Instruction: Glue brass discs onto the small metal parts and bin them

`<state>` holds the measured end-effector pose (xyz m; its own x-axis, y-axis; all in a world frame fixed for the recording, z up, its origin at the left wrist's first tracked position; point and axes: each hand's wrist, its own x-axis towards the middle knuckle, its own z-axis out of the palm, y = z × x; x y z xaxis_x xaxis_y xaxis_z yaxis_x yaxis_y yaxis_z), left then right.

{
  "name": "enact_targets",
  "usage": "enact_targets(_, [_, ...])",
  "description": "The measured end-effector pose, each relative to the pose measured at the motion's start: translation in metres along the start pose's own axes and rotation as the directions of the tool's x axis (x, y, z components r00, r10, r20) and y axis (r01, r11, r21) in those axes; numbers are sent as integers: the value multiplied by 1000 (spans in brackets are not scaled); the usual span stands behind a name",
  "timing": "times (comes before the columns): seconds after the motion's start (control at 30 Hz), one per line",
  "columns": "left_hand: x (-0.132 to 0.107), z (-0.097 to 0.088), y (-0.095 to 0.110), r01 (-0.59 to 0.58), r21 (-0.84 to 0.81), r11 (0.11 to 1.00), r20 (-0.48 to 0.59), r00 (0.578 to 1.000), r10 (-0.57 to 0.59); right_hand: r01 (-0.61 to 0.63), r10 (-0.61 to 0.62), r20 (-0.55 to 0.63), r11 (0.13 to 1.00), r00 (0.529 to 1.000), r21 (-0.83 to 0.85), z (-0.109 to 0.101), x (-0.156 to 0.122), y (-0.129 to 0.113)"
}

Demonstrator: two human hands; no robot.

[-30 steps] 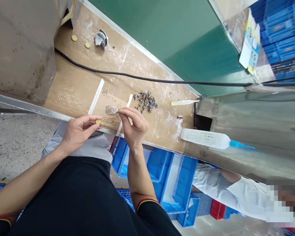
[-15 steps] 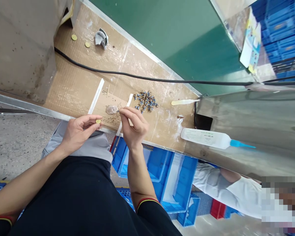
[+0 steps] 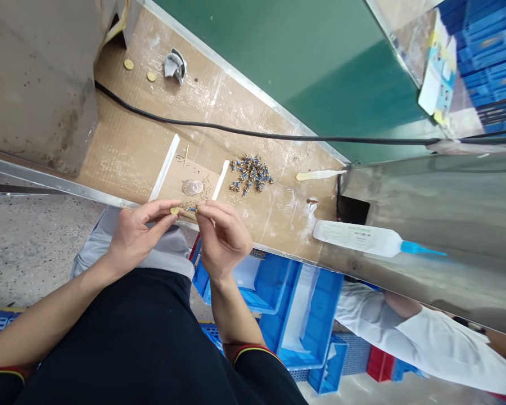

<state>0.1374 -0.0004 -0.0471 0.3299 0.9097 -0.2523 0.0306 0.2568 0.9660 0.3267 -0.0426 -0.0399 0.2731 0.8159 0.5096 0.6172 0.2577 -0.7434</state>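
Note:
My left hand (image 3: 141, 230) pinches a small yellow disc (image 3: 175, 211) between thumb and fingers, just over the near edge of the cardboard-covered bench (image 3: 126, 152). My right hand (image 3: 223, 233) is closed on a thin wooden stick (image 3: 186, 214) whose tip meets the disc. Just beyond my hands a blob of clear glue (image 3: 193, 187) lies on a small piece of cardboard. A pile of several small blue-and-brass parts (image 3: 251, 173) sits further right.
A black cable (image 3: 236, 132) crosses the bench. Two more yellow discs (image 3: 129, 64) and a crumpled grey scrap (image 3: 174, 66) lie at the far left. A white glue bottle (image 3: 362, 238) with a blue nozzle and a flat wooden stick (image 3: 316, 175) lie to the right. Blue crates (image 3: 278, 298) stand below; a person's white sleeve (image 3: 425, 343) shows at lower right.
My right hand has drawn back from the glue blob toward my left hand, bringing the stick's tip onto the yellow disc. My left hand has lifted slightly.

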Motion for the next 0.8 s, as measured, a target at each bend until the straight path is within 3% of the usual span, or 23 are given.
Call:
enact_targets(0.2, [-3,1,9,-96,156,983,4,995,97,10,-14,56,997,998,73,7,-7,-6])
enact_targets(0.63, [-6,4,13,-106,177,979,0,994,108,28,-30,77,999,997,25,3,-7,-5])
enact_targets(0.8, [-7,3,12,-161,206,965,-1,986,164,49,-54,77,997,996,60,3,-7,-4])
